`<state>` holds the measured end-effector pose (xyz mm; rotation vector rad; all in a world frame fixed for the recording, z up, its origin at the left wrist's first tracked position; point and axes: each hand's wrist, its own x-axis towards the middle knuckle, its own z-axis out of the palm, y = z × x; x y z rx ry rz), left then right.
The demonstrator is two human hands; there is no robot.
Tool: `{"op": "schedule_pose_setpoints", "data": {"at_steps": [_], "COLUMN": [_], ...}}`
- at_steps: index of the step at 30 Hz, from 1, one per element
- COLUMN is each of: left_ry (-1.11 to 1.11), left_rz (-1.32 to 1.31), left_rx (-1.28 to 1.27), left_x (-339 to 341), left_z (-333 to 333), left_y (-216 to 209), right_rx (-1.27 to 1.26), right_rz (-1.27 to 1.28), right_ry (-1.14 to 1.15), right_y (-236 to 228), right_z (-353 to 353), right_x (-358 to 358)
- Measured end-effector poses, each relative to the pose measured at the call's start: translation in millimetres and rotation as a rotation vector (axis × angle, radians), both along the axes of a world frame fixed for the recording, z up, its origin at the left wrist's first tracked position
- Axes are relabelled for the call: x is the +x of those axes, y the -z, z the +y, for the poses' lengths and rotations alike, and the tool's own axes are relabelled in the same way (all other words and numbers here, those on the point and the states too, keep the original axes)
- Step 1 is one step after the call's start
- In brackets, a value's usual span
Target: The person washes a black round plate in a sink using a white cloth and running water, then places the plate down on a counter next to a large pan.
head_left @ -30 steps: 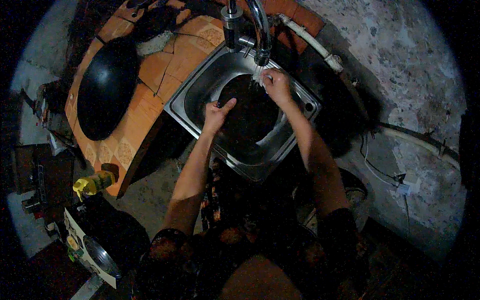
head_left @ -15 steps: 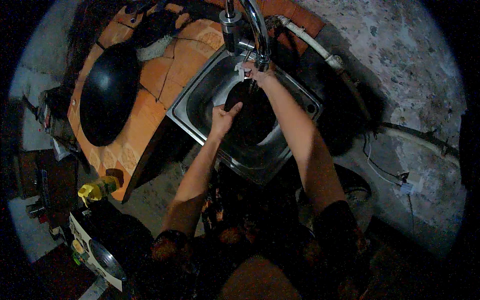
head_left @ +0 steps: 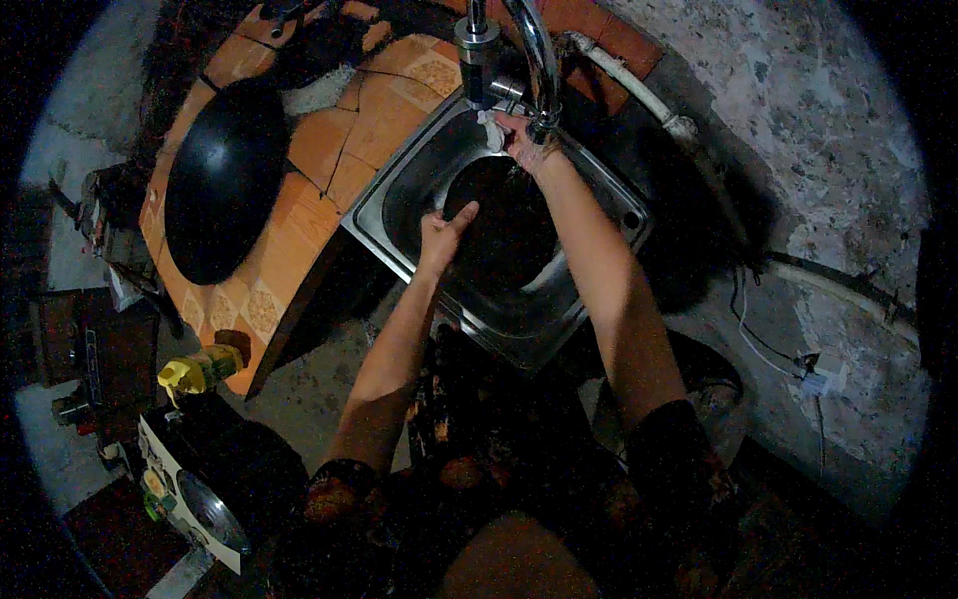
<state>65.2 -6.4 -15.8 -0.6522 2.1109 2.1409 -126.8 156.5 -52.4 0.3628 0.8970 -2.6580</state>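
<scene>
Left hand (head_left: 440,243) clasping the left rim of a dark round pan (head_left: 506,228), thumb uppermost; right hand (head_left: 520,138) grasping a white cloth (head_left: 492,131), wrist beneath the faucet (head_left: 542,62); pan within the steel sink (head_left: 402,187); a firm rim hold should best prevent sliding.

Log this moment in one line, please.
left grip: holds dark pan | right grip: holds white wad by faucet | dark pan: in sink

"What did your left hand (head_left: 439,243) hold?"
"You gripped the edge of a dark pan (head_left: 504,230) in the sink (head_left: 407,185)."
"And your right hand (head_left: 526,145)?"
"You held a white scrap (head_left: 492,132) near the tap (head_left: 542,60)."
</scene>
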Motion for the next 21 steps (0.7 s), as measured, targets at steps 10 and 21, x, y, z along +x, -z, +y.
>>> {"op": "schedule_pose_setpoints", "data": {"at_steps": [10,21], "left_ry": [-0.083,0.347], "left_rz": [0.048,0.045], "left_rx": [-0.281,0.109], "left_x": [-8,-10], "left_z": [7,29], "left_y": [4,-70], "right_rx": [0.677,1.552], "right_rz": [0.243,0.455], "right_ry": [-0.124,0.300], "right_y": [11,-69], "right_z": [19,43], "right_x": [16,120]}}
